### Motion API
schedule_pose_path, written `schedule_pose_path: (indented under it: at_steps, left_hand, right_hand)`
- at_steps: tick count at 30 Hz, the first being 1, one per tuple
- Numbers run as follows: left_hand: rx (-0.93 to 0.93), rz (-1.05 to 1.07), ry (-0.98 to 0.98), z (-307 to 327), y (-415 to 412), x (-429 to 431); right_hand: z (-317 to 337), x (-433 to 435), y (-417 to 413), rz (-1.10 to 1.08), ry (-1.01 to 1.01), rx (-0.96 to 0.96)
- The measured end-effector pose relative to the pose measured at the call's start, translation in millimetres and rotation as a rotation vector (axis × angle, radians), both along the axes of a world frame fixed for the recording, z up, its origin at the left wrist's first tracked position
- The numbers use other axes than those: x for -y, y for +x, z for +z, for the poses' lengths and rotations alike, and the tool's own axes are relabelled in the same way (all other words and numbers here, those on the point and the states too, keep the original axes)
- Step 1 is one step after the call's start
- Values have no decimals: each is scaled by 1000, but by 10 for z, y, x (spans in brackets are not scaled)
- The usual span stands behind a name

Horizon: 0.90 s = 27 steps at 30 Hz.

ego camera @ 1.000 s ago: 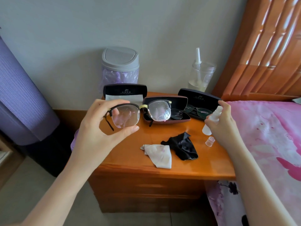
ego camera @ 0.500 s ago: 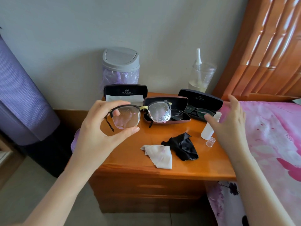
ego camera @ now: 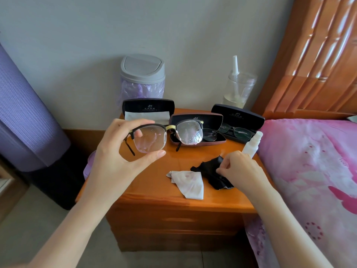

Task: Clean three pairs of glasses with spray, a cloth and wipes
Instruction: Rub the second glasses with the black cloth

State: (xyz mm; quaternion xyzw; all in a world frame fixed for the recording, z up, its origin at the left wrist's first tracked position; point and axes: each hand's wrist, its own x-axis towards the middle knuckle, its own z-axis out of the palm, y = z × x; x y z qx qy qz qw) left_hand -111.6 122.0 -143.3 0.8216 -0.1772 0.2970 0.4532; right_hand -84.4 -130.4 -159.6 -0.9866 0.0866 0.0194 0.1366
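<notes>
My left hand [ego camera: 117, 159] holds up black half-rim glasses [ego camera: 168, 137] by the left lens rim, above the nightstand; both lenses are wet with droplets. My right hand [ego camera: 237, 167] pinches the black cloth [ego camera: 209, 171] lying on the nightstand [ego camera: 173, 202]. A crumpled white wipe [ego camera: 188, 183] lies just left of the cloth. The small white spray bottle [ego camera: 252, 145] stands behind my right hand. Two more pairs of glasses rest in open cases: one [ego camera: 209, 134] in the middle case, one [ego camera: 236, 132] in the right case.
A third open case [ego camera: 147, 109] with a white sheet stands at the back left. A grey-lidded bin [ego camera: 143, 78] and a clear jar [ego camera: 238, 89] stand by the wall. A pink-covered bed [ego camera: 313, 171] borders the right; a purple roll [ego camera: 23, 117] stands left.
My right hand set the spray bottle down on the nightstand, moved left and down, and now pinches the black cloth. The left hand with the glasses has stayed put.
</notes>
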Motion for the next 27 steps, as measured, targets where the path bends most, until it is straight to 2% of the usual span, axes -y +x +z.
schedule_pose_path:
  at_steps: [6,11,15,18,21,25,27]
  left_hand:
    - [6,10,2,6,-6,-2]
    - [13,19,7,-1,-9,-1]
    - [5,24,7,-9,-18,12]
    - [-8,30,1,-20,-19,18]
    - [-10,29,-3,-30,-21,36]
    - [5,25,7,-39,-25,67]
    - [6,29,7,-41,-25,72]
  right_hand:
    - [20,97,19,16,152,-9]
    - [23,40,-15,40,56,-57]
    - [40,38,-22,34,71,-33]
    - [132,47,-49,76,103,-88]
    - [162,40,-78,111,50,-151]
    - [86,39,-45,103,8,-112]
    - [72,67,-30,101,48,-82]
